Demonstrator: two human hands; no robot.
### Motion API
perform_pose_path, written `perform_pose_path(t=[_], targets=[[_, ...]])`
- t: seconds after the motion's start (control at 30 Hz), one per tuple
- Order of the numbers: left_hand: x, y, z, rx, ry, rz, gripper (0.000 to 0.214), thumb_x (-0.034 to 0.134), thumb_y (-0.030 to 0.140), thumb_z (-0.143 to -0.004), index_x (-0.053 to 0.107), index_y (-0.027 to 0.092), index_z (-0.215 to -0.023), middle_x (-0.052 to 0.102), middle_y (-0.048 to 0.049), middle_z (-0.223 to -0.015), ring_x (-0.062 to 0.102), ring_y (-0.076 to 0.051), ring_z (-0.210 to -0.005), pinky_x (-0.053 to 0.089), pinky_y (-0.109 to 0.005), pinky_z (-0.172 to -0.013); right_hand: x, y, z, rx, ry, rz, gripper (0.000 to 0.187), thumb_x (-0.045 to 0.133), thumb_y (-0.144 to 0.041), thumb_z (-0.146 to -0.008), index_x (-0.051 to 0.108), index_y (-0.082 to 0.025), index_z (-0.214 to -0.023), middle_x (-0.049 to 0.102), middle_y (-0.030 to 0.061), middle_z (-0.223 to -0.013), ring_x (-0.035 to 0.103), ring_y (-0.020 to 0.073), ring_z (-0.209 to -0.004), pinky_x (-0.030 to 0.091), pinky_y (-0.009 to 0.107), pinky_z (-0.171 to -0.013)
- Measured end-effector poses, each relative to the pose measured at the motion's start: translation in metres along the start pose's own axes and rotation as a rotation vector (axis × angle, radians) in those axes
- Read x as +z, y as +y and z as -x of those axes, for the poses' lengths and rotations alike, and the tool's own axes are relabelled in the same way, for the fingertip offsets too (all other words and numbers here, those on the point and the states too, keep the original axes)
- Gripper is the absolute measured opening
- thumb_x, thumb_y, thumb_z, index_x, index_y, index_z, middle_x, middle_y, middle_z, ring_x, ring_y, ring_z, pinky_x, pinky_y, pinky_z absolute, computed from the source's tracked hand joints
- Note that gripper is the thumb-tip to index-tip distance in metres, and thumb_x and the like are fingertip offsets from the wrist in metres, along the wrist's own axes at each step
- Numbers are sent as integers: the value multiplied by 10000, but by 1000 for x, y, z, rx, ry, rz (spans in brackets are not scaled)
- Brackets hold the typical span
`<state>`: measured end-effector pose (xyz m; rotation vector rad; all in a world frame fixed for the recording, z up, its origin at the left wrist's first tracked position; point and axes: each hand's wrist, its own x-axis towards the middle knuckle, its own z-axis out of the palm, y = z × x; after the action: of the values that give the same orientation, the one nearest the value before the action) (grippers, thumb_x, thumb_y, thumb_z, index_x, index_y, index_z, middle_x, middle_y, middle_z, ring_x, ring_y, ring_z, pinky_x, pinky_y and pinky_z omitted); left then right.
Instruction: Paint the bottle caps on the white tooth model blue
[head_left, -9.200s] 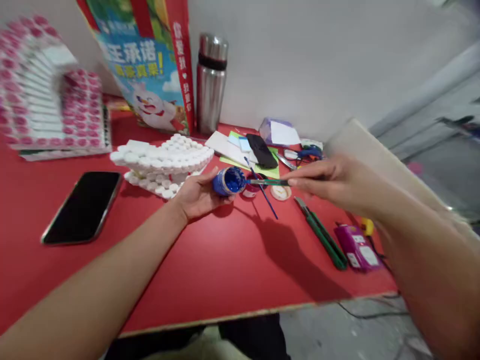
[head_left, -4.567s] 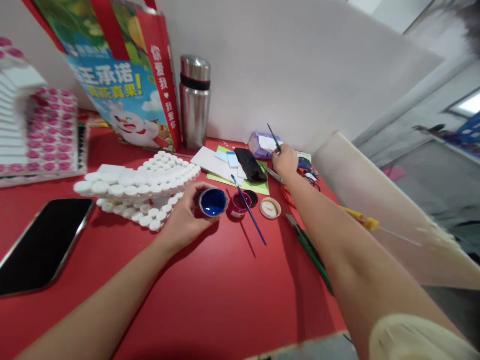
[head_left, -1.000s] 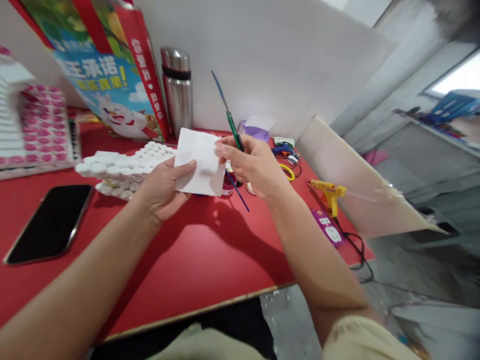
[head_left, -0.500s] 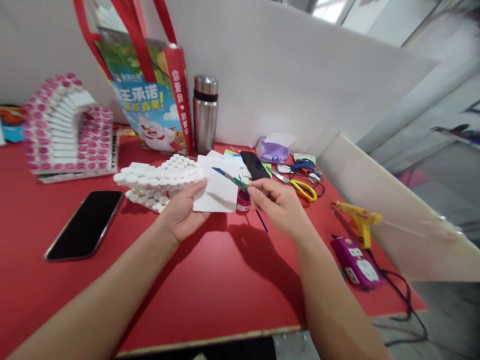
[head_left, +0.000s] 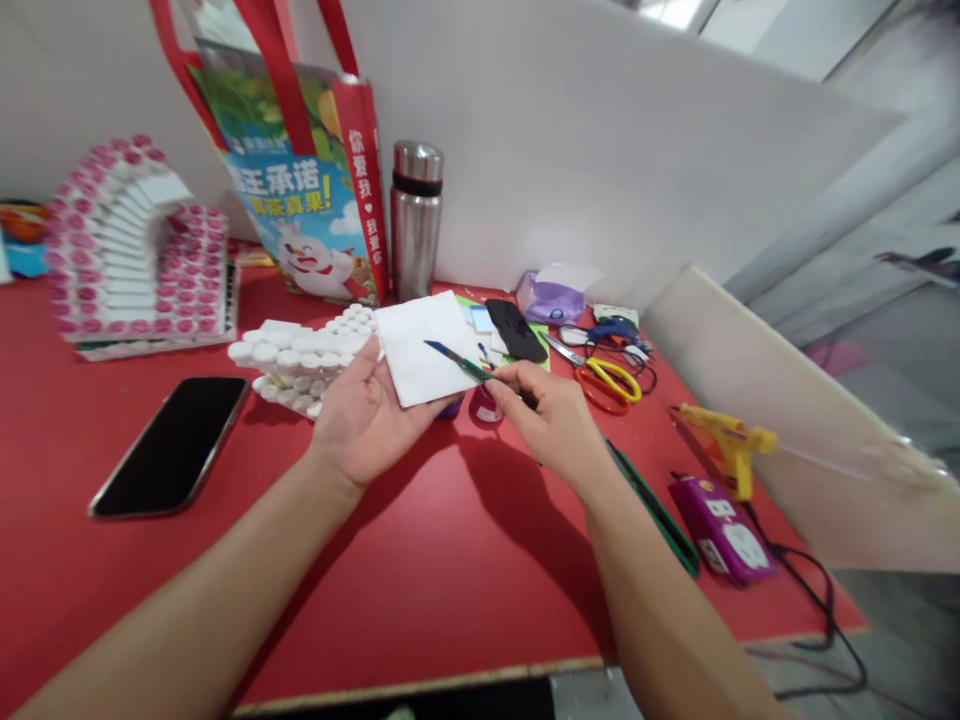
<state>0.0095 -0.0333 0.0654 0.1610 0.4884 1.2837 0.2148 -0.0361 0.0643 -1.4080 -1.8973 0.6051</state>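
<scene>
My left hand [head_left: 367, 420] is turned palm up and supports a square white card [head_left: 412, 360] on its fingers, with the thumb by the card's left edge. In my right hand [head_left: 544, 415] is a slim craft knife [head_left: 461, 362] with a green body and a bluish pointed tip, pinched between thumb and fingers. Its tip lies over the card; whether it touches cannot be made out. Below the knife stands a small dark pink jar [head_left: 486, 405]. Part of a blue item [head_left: 451, 408] shows under the card. A white structure of round pieces [head_left: 292, 350] sits behind my left hand.
A black phone [head_left: 174, 445] lies at left. Behind stand a pink-and-white model [head_left: 135, 260], a printed bag [head_left: 300, 220] and a steel flask [head_left: 417, 220]. Scissors [head_left: 607, 385], a yellow glue gun [head_left: 731, 440], a purple box [head_left: 724, 530] and a long green item [head_left: 660, 515] lie right.
My left hand has turned further palm up, and the card has tilted and risen slightly. The knife stays over the card in my right hand. The long green item now shows beside my right forearm.
</scene>
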Motion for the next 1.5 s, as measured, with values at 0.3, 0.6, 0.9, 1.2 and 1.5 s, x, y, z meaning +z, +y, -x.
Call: perform_pose_path(t=[0.3,0.6,0.9,1.2,1.5], targets=[[-8,-7,-3,30,120,-65,677,466,-48,-909,560,170,-1542,791,-125,-1305,787,-272,-1171,643,-432,-1077,0,-2,3,4,-35,-38,202,604,-365,-1017,725,-211,-967,764,20,-765,687,179,-715,468,312,-726],[-18,-18,-14,233,14,-254,675,801,-98,-659,733,209,-1256,827,-37,-978,771,-168,-759,685,-242,-732,2,-9,4,-95,-100,-56,175,640,-332,-1014,729,-206,-931,742,9,-764,609,149,-664,426,291,-670],[-27,-19,-22,303,105,-313,659,846,-65,-561,766,209,-1155,789,-10,-798,743,-182,-722,618,-204,-611,4,-11,6,-103,-97,-31,175,665,-320,-1008,767,-205,-926,747,10,-768,622,152,-681,424,286,-674],[-29,-22,-24,306,175,-317,681,836,-92,-531,775,191,-1147,804,-20,-862,724,-169,-728,594,-197,-597,1,-12,4,-84,-97,-18,179,673,-307,-984,781,-201,-888,774,28,-770,647,170,-702,439,301,-675],[-27,-18,-25,318,180,-336,674,856,-70,-537,769,186,-1154,799,-16,-834,723,-168,-703,586,-196,-581,-4,-8,5,-72,-103,-20,183,675,-310,-985,792,-204,-892,797,38,-808,664,178,-720,449,312,-691]])
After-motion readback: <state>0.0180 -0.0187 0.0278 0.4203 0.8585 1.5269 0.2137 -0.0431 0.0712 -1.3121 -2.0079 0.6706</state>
